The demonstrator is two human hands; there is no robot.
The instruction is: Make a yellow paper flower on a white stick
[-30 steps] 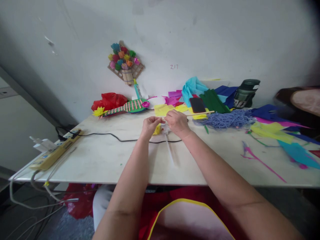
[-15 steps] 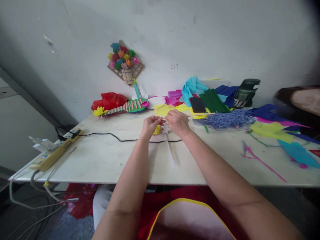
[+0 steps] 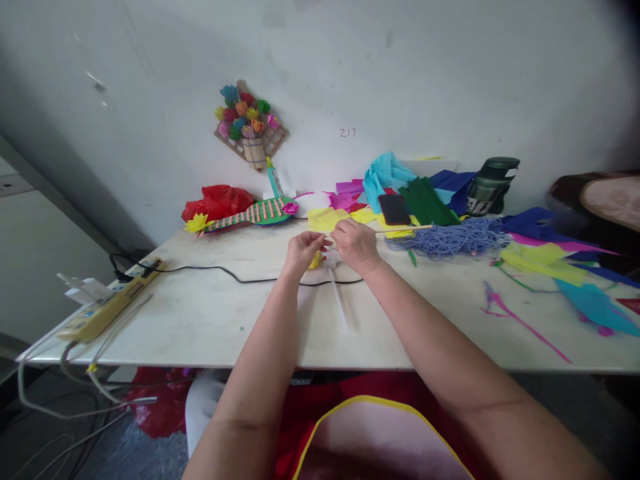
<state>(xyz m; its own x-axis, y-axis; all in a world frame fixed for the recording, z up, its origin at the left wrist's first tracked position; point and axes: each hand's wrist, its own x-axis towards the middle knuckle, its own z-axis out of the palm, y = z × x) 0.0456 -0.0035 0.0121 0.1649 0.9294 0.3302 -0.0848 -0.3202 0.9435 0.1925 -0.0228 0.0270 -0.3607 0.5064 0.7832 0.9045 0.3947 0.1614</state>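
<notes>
My left hand and my right hand meet over the middle of the white table, fingers curled in a pinch. Between them sits a small yellow paper piece, which my left hand pinches. My right hand grips a thin wooden stick that runs out to the right. A white glue stick lies on the table just below my hands, beside a black cable.
Coloured paper sheets, purple yarn, a phone, a dark bottle and a paper-flower craft line the back and right. A power strip sits at the left edge. A flower decoration hangs on the wall.
The wooden stick has tilted slightly, its far end shifting a little. Both hands stay in the same spot.
</notes>
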